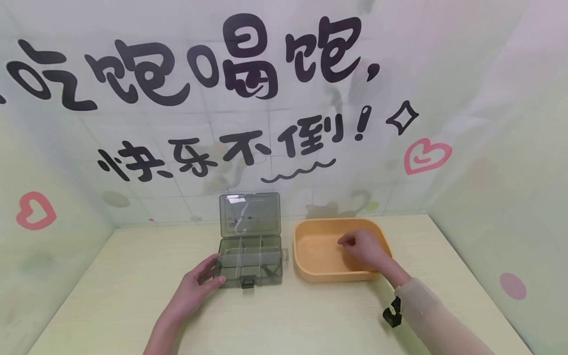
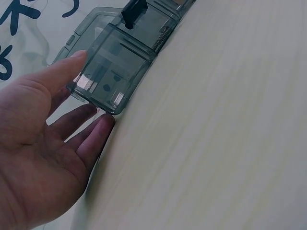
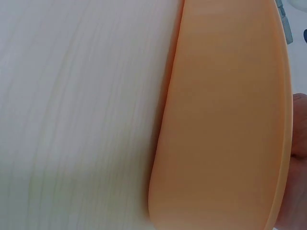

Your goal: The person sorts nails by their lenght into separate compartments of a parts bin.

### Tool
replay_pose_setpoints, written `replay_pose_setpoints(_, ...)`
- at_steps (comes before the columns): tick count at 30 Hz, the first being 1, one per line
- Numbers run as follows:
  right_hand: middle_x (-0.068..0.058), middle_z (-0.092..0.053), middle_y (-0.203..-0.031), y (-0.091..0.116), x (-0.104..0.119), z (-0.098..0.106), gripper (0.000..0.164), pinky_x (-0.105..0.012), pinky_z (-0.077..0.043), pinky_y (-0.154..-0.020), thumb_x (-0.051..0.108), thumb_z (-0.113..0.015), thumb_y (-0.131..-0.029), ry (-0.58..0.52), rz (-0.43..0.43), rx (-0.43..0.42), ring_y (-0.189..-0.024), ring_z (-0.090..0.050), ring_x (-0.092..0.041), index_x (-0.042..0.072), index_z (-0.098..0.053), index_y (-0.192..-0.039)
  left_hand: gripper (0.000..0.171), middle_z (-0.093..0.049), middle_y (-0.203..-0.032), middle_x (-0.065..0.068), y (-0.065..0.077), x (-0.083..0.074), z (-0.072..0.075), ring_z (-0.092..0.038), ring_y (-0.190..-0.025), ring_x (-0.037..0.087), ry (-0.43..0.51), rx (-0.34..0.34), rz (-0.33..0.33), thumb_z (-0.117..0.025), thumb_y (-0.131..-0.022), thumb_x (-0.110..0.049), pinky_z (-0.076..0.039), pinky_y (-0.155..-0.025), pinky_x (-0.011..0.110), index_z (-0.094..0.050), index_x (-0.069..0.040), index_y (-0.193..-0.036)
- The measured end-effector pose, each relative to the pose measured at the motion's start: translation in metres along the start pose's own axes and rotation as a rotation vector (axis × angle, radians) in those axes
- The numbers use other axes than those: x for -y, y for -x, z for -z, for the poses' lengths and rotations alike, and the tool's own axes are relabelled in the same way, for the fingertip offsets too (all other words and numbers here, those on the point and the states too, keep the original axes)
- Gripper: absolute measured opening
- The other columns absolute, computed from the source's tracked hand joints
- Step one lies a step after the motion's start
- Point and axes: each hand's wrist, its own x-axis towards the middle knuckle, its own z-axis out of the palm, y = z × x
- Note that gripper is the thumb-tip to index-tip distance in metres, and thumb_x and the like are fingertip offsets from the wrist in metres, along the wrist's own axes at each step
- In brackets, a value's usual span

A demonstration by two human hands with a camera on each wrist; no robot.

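A clear grey compartment box (image 1: 266,282) stands on the table with its lid (image 1: 250,217) raised against the wall. Dark slender pieces, perhaps screws (image 1: 271,270), lie in its front right compartment; a threaded piece (image 2: 162,39) also shows through the side in the left wrist view. My left hand (image 1: 193,288) holds the box's left end, thumb at the front corner and fingers along the side. Over the orange tray (image 1: 337,277) my right hand (image 1: 366,250) hangs with bent fingers, thumb near index finger. Whether anything small sits between those fingertips is hidden; the tray wall blocks the right wrist view.
Behind the box and tray rises a wall sheet with black lettering (image 1: 250,54) and pink hearts (image 1: 427,157). More sheets close off both sides. The pale wooden table (image 1: 284,320) extends in front. A black clip-like device (image 1: 392,313) sits at my right wrist.
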Motion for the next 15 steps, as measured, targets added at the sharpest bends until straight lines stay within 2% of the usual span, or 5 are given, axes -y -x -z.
replay_pose_setpoints(7, -0.008, -0.075, -0.093, -0.003, 0.015, -0.003, 0.015, -0.034, -0.058, -0.076, -0.006, -0.067, -0.089, -0.035, 0.041, -0.003, -0.082, -0.064, -0.017, -0.002, -0.078, -0.098, 0.072, -0.031, -0.162, 0.023, 0.001, -0.002, 0.001, -0.034, -0.146, 0.045, -0.006, -0.002, -0.009, -0.073, -0.097, -0.019, -0.043, -0.111, 0.046, -0.037, -0.007, -0.158)
replay_pose_setpoints(15, -0.009, -0.075, -0.097, -0.003, 0.038, -0.016, 0.016, -0.03, -0.06, -0.076, -0.004, -0.068, -0.092, -0.178, 0.089, 0.053, -0.085, -0.066, -0.016, -0.002, -0.078, -0.103, 0.072, -0.031, -0.163, 0.023, 0.001, -0.002, 0.001, -0.034, -0.146, 0.044, -0.008, 0.002, 0.006, -0.073, -0.097, -0.018, -0.043, -0.112, 0.046, -0.036, -0.007, -0.158)
